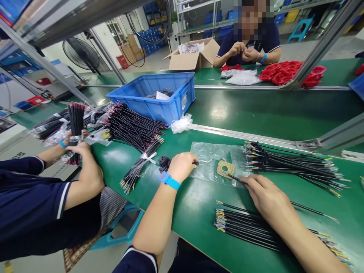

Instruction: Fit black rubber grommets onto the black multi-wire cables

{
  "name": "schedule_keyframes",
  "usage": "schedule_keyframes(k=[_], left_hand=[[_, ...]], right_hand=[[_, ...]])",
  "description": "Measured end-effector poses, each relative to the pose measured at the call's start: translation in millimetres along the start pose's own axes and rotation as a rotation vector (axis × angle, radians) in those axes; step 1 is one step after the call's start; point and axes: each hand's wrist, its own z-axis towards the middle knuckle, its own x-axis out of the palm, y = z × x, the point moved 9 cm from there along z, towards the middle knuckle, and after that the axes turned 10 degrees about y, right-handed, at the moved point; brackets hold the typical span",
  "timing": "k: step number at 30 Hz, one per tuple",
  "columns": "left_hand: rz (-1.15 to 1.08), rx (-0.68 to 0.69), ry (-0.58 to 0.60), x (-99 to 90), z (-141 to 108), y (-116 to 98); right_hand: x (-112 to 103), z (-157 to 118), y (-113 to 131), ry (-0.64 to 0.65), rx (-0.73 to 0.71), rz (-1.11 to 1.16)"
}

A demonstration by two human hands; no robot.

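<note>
My left hand (pixel 182 167) rests closed on the green bench mat (pixel 199 212), with a small black tip showing at its fingertips. A blue wristband (pixel 170 181) circles that wrist. Beside the hand lie black rubber pieces (pixel 164 163). My right hand (pixel 270 199) pinches a black cable (pixel 313 209), whose end points at a cork-coloured gasket (pixel 225 169) on a clear plastic bag (pixel 209 161). Bundles of black cables with coloured wire ends lie nearby, one (pixel 292 167) above my right hand and one (pixel 250 227) below it.
A co-worker's hands (pixel 82 151) at left hold a black cable bundle. A blue plastic crate (pixel 150 96) and more cable bundles (pixel 133 129) stand beyond. Across the bench, another person sits by a cardboard box (pixel 193 57) and red parts (pixel 281 72).
</note>
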Motion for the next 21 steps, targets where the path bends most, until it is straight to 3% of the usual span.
schedule_keyframes(k=[6, 11, 14, 17, 21], left_hand=[[-0.083, 0.039, -0.096, -11.8, -6.1, -6.6], [-0.487, 0.221, -0.256, -24.0, -13.6, -25.2], [-0.818, 0.268, -0.196, -11.6, -6.7, -30.9], [-1.166, 0.31, -0.065, 8.2, 2.8, -40.6], [-1.436, 0.305, 0.119, 30.0, 8.7, -56.2]], right_hand=[[-5.0, -3.2, 1.0, 0.028, -0.021, -0.112], [-7.4, -4.1, 2.3, 0.016, 0.009, -0.174], [-21.4, -5.5, 2.0, -0.045, 0.052, -0.147], [-43.6, -8.1, 4.1, -0.107, 0.069, -0.003], [-63.9, -11.2, 12.1, -0.143, 0.053, 0.187]])
